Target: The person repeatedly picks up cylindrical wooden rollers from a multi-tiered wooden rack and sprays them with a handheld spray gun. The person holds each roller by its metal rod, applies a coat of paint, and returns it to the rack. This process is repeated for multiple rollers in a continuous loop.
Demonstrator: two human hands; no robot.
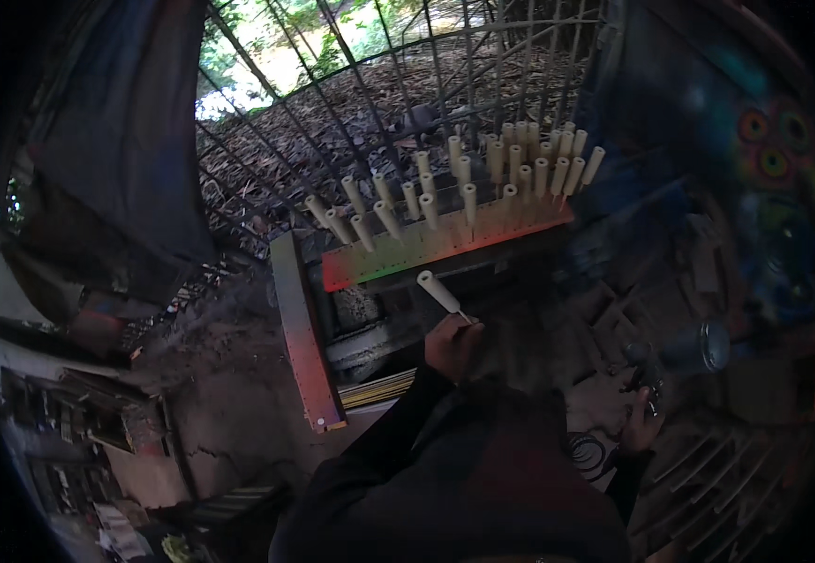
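My left hand [453, 347] is closed around a thin stick, and a pale hollow tube [438, 292] sits on the stick's upper end, tilted up and to the left. Out to the right, my right hand [642, 424] is wrapped around a dark spray gun [647, 382], with a clear rounded cup [710, 346] beyond it. Beyond my left hand lies a long board [445, 251] coloured red, orange and green. Several similar pale tubes [469, 195] stand upright on thin sticks along it.
A second red and orange board [306, 347] stretches toward me on the left, beside a bundle of thin yellowish sticks [379, 389]. A barred metal fence [361, 103] rises behind the boards. Dark cloth [126, 131] hangs at left. Several curved pale rods [708, 469] lie at lower right.
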